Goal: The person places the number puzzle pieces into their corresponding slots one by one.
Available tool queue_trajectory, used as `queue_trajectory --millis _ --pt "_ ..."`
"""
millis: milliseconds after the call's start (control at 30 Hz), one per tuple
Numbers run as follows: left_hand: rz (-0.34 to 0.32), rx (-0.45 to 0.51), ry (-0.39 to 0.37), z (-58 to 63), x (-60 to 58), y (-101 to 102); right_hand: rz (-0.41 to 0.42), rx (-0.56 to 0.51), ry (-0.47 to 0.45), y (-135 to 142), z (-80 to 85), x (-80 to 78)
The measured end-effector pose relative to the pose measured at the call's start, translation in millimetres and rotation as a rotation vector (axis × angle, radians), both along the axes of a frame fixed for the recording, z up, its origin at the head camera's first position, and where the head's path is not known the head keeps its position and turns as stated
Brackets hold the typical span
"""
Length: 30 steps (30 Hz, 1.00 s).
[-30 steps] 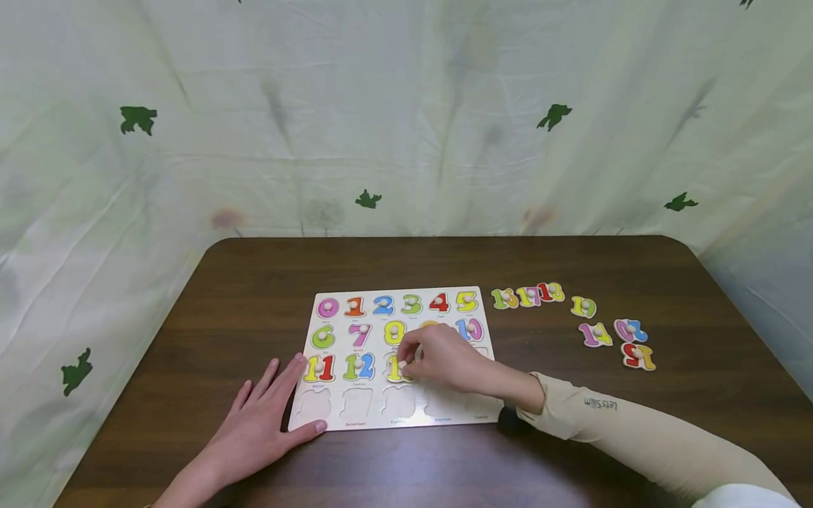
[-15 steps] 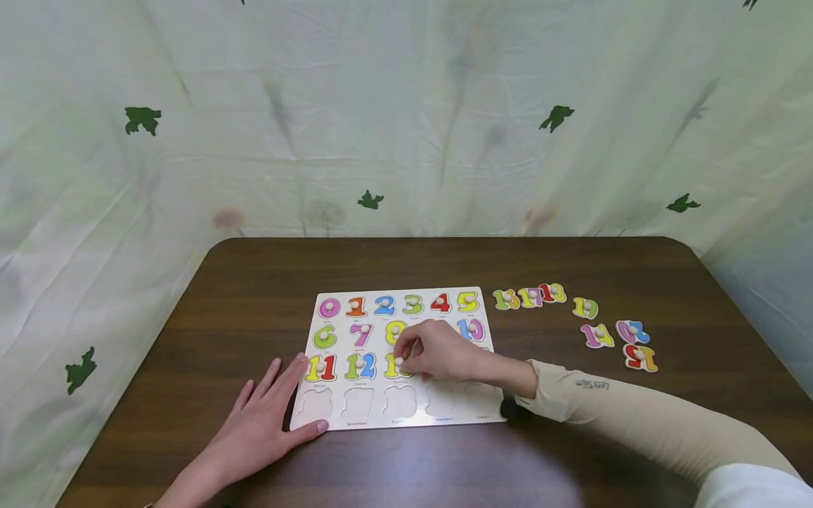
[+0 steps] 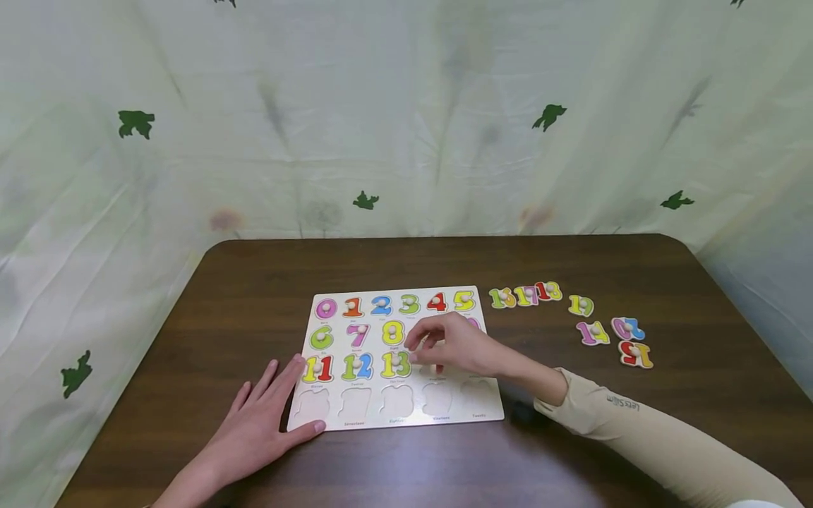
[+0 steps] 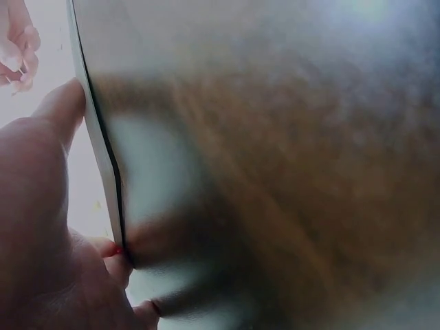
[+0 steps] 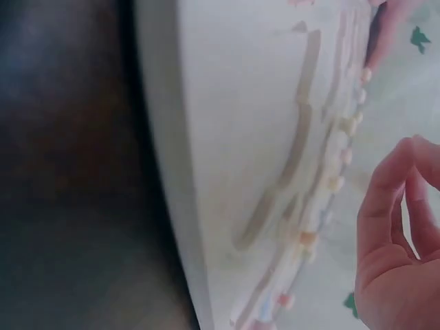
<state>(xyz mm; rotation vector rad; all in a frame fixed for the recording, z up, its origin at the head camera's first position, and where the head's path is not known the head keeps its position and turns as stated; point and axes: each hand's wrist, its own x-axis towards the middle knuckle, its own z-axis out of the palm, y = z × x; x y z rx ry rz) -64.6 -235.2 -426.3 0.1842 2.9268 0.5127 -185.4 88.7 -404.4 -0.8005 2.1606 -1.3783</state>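
Note:
A white number puzzle board (image 3: pixel 490 407) lies on the table, its upper rows filled with knobbed number pieces. The green-and-yellow 13 piece (image 3: pixel 389 366) sits in the third row beside the 12 piece (image 3: pixel 357 367). Just right of the 13's knob is my right hand (image 3: pixel 454 346), fingers bent, with a gap between thumb and index finger and nothing held. My left hand (image 3: pixel 250 423) rests with spread, straight fingers on the board's left edge. Its thumb (image 4: pixel 63 110) lies over the near edge in the left wrist view. The right hand covers part of the second and third rows.
Loose number pieces lie right of the board: a 16 (image 3: pixel 502 298), a 17 (image 3: pixel 526 295), a 19 (image 3: pixel 581 305), a 15 (image 3: pixel 635 354) and others. The bottom row has vacant recesses (image 3: pixel 396 401). A pale curtain (image 3: pixel 406 141) hangs behind the table (image 3: pixel 267 275).
My right hand has let go of the 13 piece's knob and shifted right, so the whole 13 now shows in its place. The left hand has stayed on the board.

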Motion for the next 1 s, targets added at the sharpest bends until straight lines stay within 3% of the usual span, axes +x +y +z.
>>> queue_trajectory --millis 367,600,867,1000 --pt "0.006 0.0 -0.005 0.1 -0.5 -1 -0.03 0.022 0.03 33 13.9 17.2" --pt "0.002 0.009 0.002 0.9 0.4 0 0.005 0.059 0.052 81 18.4 14.0" --pt "0.005 0.021 0.002 -0.9 -0.7 0 -0.161 0.13 0.139 158 30.7 3.2" --pt "0.011 0.023 -0.014 -2.0 -1.5 0 -0.202 0.157 0.184 194 38.1 -2.4"
